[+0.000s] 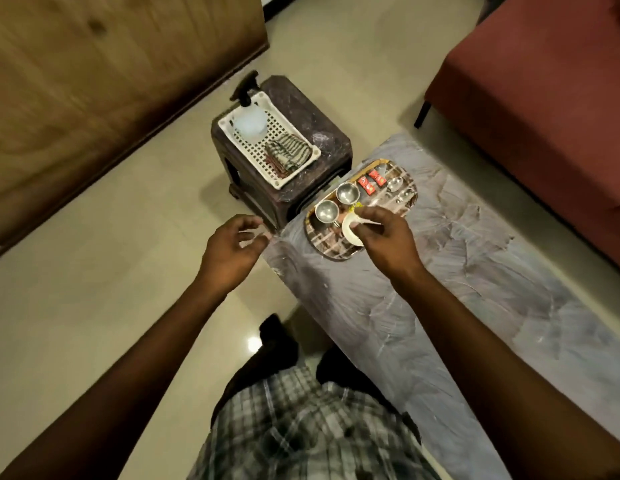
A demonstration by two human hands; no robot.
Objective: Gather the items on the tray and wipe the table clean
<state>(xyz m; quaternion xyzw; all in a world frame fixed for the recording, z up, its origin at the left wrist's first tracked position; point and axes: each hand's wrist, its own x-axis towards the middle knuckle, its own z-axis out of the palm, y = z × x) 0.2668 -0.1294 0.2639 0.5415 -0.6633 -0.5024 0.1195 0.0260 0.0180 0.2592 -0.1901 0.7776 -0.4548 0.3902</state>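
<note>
Beside the worktop [422, 271] edge, the left hand [232, 251] hovers with fingers loosely spread, holding nothing. Rightward, the right hand [384, 237] pinches a white spoon [367, 221] over the white bowl [350, 233] on the tray [322, 247], so it is nearer the gathered items.

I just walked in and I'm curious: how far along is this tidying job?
Gathering looks nearly done: two steel cups, red packets and spoons already sit on the tray. In hand: the right hand is at a white dish over the tray; the left hand is open and empty. Left: wiping the table; the striped cloth still lies in the white basket.
</note>
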